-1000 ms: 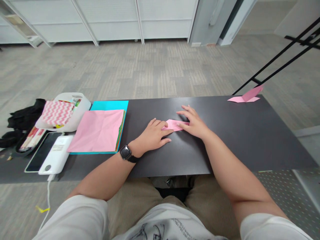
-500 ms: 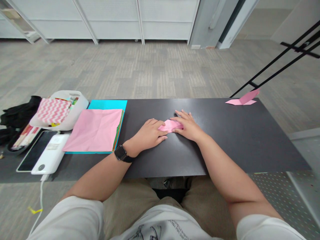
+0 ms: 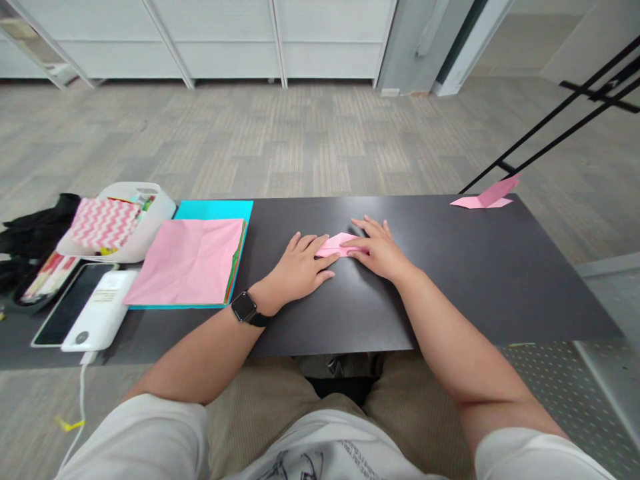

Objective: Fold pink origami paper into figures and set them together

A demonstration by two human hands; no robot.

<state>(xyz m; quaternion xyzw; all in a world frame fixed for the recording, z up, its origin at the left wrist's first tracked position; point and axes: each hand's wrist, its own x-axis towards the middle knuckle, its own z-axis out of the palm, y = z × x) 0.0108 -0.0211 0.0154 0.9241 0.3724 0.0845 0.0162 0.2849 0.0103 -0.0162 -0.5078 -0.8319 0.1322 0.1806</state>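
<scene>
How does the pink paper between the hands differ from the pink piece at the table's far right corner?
The pink paper lies low, while the corner piece has a flap slanting upward. The left hand and right hand touch and partly cover the pink paper; the corner piece sits untouched and unobscured by them. Both are pink, folded and on the dark table.
</scene>
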